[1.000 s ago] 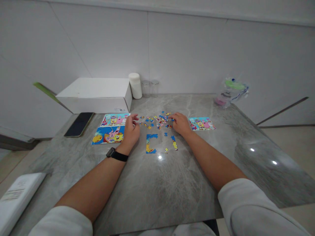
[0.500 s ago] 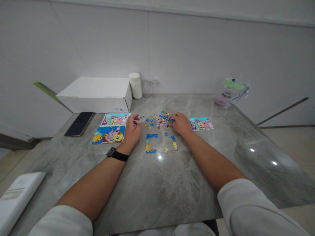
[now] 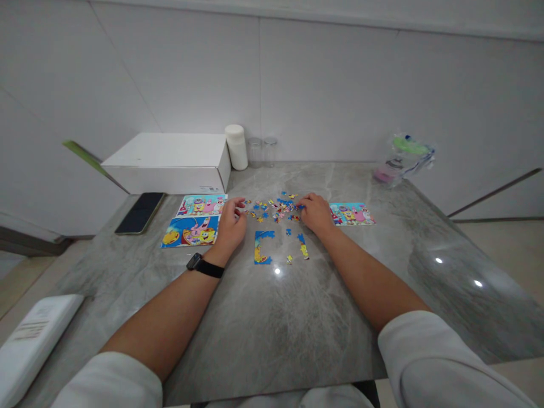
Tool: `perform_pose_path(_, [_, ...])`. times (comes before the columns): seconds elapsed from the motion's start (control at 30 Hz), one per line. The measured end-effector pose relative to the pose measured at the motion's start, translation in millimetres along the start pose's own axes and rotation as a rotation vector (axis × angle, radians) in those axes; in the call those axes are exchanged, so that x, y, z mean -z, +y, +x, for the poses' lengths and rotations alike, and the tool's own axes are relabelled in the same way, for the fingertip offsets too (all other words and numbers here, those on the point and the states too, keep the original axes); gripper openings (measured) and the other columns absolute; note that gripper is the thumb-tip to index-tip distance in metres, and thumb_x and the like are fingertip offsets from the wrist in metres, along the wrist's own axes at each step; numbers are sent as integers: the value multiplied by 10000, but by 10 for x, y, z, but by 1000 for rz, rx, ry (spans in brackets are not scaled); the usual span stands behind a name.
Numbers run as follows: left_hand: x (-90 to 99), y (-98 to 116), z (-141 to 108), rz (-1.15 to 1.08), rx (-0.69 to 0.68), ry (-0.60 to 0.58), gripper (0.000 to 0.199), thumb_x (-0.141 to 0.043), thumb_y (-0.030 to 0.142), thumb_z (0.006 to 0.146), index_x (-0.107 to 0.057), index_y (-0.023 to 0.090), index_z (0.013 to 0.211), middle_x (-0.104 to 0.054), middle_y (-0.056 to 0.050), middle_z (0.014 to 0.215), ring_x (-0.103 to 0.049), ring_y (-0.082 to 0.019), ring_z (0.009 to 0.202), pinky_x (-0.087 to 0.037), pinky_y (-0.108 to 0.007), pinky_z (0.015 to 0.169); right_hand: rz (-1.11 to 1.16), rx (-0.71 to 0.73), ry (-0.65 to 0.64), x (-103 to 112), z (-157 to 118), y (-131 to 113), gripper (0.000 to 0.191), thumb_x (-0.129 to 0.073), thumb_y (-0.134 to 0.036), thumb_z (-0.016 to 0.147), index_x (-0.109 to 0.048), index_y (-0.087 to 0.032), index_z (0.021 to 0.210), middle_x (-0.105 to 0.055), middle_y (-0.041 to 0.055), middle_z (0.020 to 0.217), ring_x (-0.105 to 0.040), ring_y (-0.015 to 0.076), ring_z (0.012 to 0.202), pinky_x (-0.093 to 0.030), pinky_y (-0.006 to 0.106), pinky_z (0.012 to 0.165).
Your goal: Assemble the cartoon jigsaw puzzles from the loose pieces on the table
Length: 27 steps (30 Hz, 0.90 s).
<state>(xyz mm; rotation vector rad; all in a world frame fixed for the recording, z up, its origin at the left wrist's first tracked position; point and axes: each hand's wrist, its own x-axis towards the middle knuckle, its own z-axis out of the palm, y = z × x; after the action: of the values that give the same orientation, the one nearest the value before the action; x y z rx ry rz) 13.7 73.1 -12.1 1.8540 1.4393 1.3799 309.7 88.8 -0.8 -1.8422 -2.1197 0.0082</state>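
Note:
Loose jigsaw puzzle pieces (image 3: 280,212) in blue, yellow and pink lie scattered between my hands. My left hand (image 3: 233,221) rests at the left edge of this pile, its fingers loosely bent and apart, holding nothing visible. On the right side, my right hand (image 3: 315,213) has its fingertips closed on a blue puzzle piece (image 3: 300,207) at the pile's edge. Nearer to me lies a joined C-shaped puzzle section (image 3: 257,249). A short joined strip (image 3: 303,247) sits right of it, with single pieces between them.
Picture cards (image 3: 190,232) lie beside my left hand, and another card (image 3: 352,213) right of my right hand. A phone (image 3: 140,213), white box (image 3: 165,164), white bottle (image 3: 236,147), two glass jars (image 3: 262,153) and a plastic bag (image 3: 403,161) stand or lie around.
The view has shifted slightly, moving everything a little to the right in the picture. Both hands and the puzzle pieces keep nearly the same places on the table.

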Motion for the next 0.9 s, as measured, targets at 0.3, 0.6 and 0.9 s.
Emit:
perform_pose_path(0.3, [-6,14,-1,1,-12,-11,389,-532,99,881,-607,231,1239,-631,-51,1108,-578,-185,878,-506,-362,857,-1,54,-19,-12,9,-25,449,-551,-124,938,-797,-308,1266,-658,110,1317,-557,307,1200,-430,451,1055])
perform_pose_path(0.6, [-24,13,3,1,-26,-15,396,-552,84,862,-618,236,1222,-637,-47,1089,-594,-188,897,-516,-359,869,-30,81,-35,-60,47,-67,476,-535,-113,945,-769,-314,1308,-623,103,1417,-530,309,1251,-412,453,1047])
perform_pose_path(0.9, [-42,-27,0,7,-38,-30,398,-554,68,864,-621,235,1218,-633,-48,1103,-594,-192,934,-510,-365,894,-34,129,-33,-118,95,-65,554,-544,-108,936,-698,-340,1414,-599,100,1446,-514,297,1279,-416,440,1064])
